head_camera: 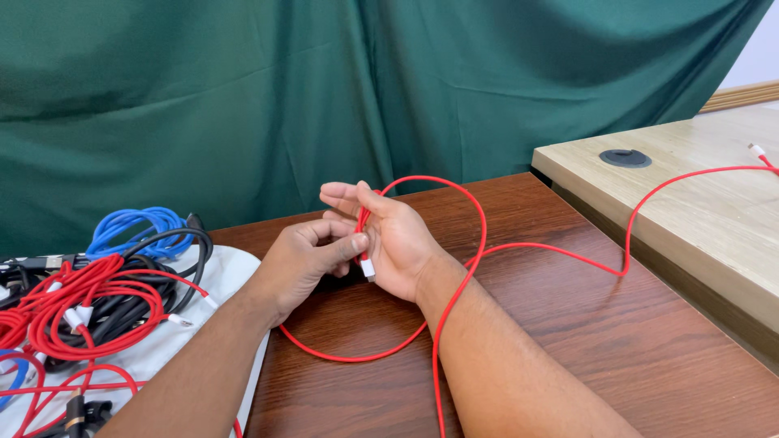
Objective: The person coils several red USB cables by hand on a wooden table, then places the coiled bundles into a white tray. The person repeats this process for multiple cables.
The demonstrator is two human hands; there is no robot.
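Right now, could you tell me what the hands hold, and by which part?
Both hands hold a red cable near its white plug.

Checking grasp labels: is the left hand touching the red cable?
Touching. The head view shows the left hand with thumb and fingers pinching the red cable just above its white connector, pressed against the right hand, with no gap visible.

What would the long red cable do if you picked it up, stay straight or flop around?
Probably flop: the red cable already bends into loose loops over the brown table and droops off the lighter desk. It looks light, since both hands pinch it with fingertips only. Its white plug end would likely dangle.
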